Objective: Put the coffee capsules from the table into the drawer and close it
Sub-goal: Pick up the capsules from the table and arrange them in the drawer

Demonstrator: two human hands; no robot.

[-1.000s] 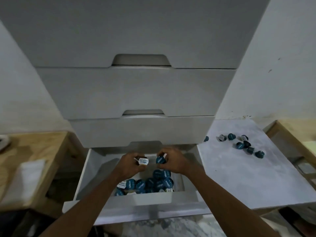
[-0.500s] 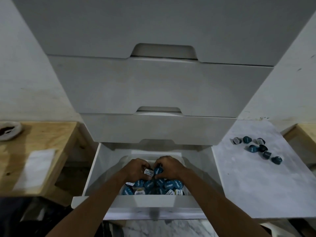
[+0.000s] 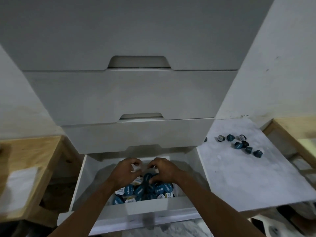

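Step in hand, as judged: deposit of coffee capsules into the open bottom drawer point(image 3: 80, 182) of the white cabinet point(image 3: 130, 93). Both hands inside the drawer, above the heap of capsules point(image 3: 145, 190) in an inner white tray point(image 3: 147, 205) near the drawer front. Left hand point(image 3: 124, 173) with fingers curled and spread, nothing clearly between them; read as open after release, though the palm side faces away. Right hand point(image 3: 164, 171) with fingertips down on a dark blue capsule point(image 3: 148, 177) at the top of the heap; touching or pinching cannot be told. Task unfinished: a group of loose capsules point(image 3: 239, 144) on the grey desk point(image 3: 248, 182) to the right of the cabinet, well apart from the drawer, plus one more capsule point(image 3: 205, 139) half hidden behind the cabinet edge. Next move, as judged: withdrawal of the hands clear of the drawer above, reach right to the desk, pickup of the small round capsules, prone to rolling, then return; closing push on the drawer front only after the desk is cleared. Hidden or unclear: palms and inner fingers of both hands; capsules beneath the hands; rear of the drawer, in shadow; lid print, blurred; wooden surface point(image 3: 29, 168) at left cut off by the frame edge.
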